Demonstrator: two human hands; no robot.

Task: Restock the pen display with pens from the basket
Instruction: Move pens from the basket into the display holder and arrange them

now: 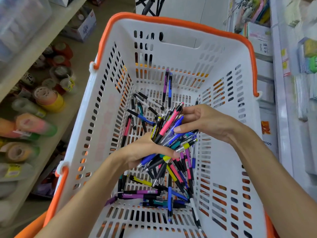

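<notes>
Inside the basket, the left hand curls its fingers round a bundle of pens whose long axes fan up and away, while the right hand, nearer their upper ends, pinches them loosely from the right.

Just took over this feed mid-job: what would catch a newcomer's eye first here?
A white basket with an orange rim fills the view, with colourful pens strewn over its slotted floor. At its centre the left hand grips a bundle of pens, and the right hand touches the bundle. Tape rolls line the shelf on the left.
</notes>
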